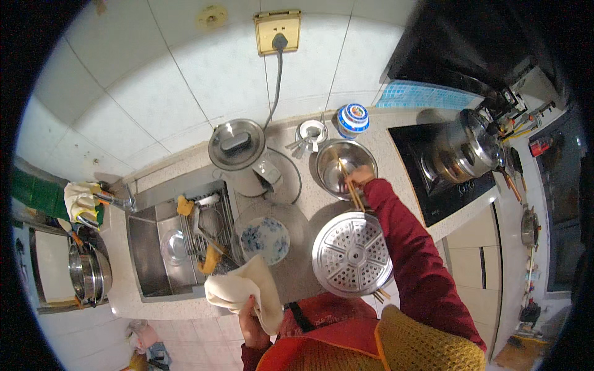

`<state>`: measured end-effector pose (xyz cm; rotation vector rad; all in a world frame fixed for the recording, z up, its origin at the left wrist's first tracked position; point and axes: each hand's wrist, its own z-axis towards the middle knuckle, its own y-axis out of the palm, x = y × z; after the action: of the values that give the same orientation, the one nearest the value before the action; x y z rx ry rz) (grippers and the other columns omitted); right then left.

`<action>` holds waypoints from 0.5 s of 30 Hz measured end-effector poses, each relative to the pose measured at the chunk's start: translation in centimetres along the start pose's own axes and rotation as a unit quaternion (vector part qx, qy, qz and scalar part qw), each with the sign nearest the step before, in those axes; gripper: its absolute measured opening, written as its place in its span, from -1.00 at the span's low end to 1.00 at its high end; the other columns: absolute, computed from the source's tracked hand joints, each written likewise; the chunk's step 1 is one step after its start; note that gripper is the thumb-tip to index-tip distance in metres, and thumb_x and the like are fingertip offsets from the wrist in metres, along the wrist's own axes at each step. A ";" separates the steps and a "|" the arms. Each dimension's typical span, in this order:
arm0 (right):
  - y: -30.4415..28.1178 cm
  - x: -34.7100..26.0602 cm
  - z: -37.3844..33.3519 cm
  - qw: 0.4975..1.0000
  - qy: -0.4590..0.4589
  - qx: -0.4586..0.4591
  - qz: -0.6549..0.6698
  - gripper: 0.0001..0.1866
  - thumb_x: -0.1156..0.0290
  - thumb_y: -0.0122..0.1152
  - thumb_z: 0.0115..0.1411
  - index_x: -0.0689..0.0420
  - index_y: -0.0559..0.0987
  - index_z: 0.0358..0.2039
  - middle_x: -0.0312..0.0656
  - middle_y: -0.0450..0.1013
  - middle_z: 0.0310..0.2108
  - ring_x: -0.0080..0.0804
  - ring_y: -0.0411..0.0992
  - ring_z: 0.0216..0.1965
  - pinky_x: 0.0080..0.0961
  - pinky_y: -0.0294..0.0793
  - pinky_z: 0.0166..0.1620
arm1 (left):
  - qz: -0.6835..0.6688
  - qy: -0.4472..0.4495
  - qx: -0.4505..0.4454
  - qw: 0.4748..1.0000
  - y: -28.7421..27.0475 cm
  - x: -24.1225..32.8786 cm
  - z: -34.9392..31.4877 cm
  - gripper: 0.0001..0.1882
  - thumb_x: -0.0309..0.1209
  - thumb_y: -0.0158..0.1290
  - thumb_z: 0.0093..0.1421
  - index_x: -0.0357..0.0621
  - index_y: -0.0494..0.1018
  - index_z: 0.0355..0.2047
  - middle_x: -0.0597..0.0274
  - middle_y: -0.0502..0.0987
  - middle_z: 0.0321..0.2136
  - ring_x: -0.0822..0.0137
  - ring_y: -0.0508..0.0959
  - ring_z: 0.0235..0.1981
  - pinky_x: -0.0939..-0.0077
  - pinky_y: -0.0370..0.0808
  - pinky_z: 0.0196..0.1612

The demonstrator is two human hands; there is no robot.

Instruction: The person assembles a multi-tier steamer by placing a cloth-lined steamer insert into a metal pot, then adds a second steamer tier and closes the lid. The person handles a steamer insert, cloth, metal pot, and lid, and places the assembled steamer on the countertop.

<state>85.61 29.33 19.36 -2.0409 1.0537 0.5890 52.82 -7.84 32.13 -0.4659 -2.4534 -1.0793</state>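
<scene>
Left hand [252, 324] pinched cloth [244, 290] at near counter edge [173, 313]. Narrow counter strip [390, 159] separated steel bowl [328, 167] from cooktop [442, 201] to right. Right hand [361, 176] gripped chopsticks [354, 196], tips inside bowl.

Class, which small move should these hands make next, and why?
Perhaps lift the chopsticks from over the metal bowl toward the cloth for wiping: the right hand holds them, while the left hand holds the cloth.
</scene>
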 end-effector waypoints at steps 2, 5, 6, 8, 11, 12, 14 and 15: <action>-1.3 -0.2 -1.4 0.992 0.017 -0.046 0.119 -0.86 0.49 0.18 -0.01 0.34 0.57 -0.51 -0.08 0.53 -0.55 -0.51 0.41 -0.67 -0.61 0.33 -0.68 | 0.003 -0.011 0.009 1.000 -0.3 -0.1 -0.2 -0.56 -0.39 -0.08 0.18 -0.22 0.19 0.06 0.14 0.40 -0.05 0.21 0.43 -0.06 0.29 0.40 -0.01; -4.0 -0.7 -5.3 0.960 -0.005 -0.112 0.258 -0.77 0.50 0.09 0.07 0.36 0.48 -0.27 -0.07 0.53 -0.45 -0.58 0.32 -0.71 -0.66 0.26 -0.69 | 0.007 -0.014 0.010 1.000 -0.4 -0.2 -0.3 -0.55 -0.39 -0.07 0.18 -0.21 0.17 0.08 0.14 0.39 -0.05 0.20 0.42 -0.05 0.29 0.40 -0.01; -4.7 -0.8 -6.8 0.958 -0.032 -0.127 0.254 -0.76 0.45 0.03 0.13 0.28 0.42 -0.20 -0.17 0.50 -0.46 -0.63 0.31 -0.69 -0.68 0.25 -0.67 | 0.007 -0.016 0.012 1.000 -0.4 -0.3 -0.3 -0.55 -0.38 -0.07 0.18 -0.21 0.17 0.08 0.15 0.39 -0.05 0.20 0.42 -0.05 0.29 0.40 -0.01; -5.7 -0.1 -10.7 0.952 -0.084 -0.063 0.286 -0.79 0.40 0.00 0.16 0.21 0.42 -0.21 -0.27 0.43 -0.52 -0.67 0.25 -0.71 -0.71 0.20 -0.66 | 0.002 -0.011 0.012 1.000 -0.4 -0.5 -0.4 -0.57 -0.38 -0.06 0.18 -0.23 0.20 0.05 0.15 0.41 -0.09 0.20 0.43 -0.07 0.28 0.40 -0.02; -7.0 2.0 -16.4 0.949 -0.121 -0.016 0.292 -0.82 0.32 -0.03 0.21 0.11 0.43 -0.25 -0.42 0.29 -0.60 -0.73 0.14 -0.71 -0.74 0.09 -0.66 | 0.017 0.019 -0.004 1.000 -0.5 -1.0 -0.7 -0.60 -0.39 -0.05 0.17 -0.25 0.24 0.01 0.15 0.42 -0.11 0.21 0.43 -0.06 0.28 0.40 -0.02; -7.0 3.1 -18.0 0.975 -0.122 0.052 0.177 -0.77 0.22 0.04 0.19 0.10 0.44 -0.28 -0.47 0.25 -0.59 -0.77 0.07 -0.70 -0.75 0.01 -0.66 | 0.041 0.030 0.013 0.999 -0.6 -1.1 -0.8 -0.62 -0.40 -0.07 0.17 -0.28 0.26 -0.02 0.14 0.42 -0.12 0.21 0.42 -0.05 0.28 0.37 0.02; -6.4 6.4 -21.5 0.966 -0.199 0.133 0.099 -0.68 0.20 0.31 0.02 0.15 0.46 -0.35 -0.41 0.35 -0.50 -0.69 0.28 -0.54 -0.71 0.32 -0.45 | 0.043 0.033 -0.021 0.998 -0.5 -1.0 -0.7 -0.63 -0.39 -0.08 0.18 -0.27 0.26 -0.02 0.13 0.42 -0.11 0.20 0.41 -0.04 0.29 0.36 0.03; -5.8 7.6 -21.8 0.971 -0.148 0.168 0.080 -0.67 0.30 0.38 -0.05 0.19 0.46 -0.37 -0.35 0.40 -0.48 -0.59 0.36 -0.43 -0.65 0.38 -0.30 | 0.041 0.030 -0.018 0.999 -0.3 -0.9 -0.6 -0.63 -0.39 -0.09 0.18 -0.26 0.26 -0.01 0.12 0.41 -0.11 0.19 0.41 -0.04 0.29 0.35 0.04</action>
<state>95.84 10.62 29.94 -1.5310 1.0608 0.7176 53.59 -8.65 31.85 -0.5343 -2.3455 -1.0894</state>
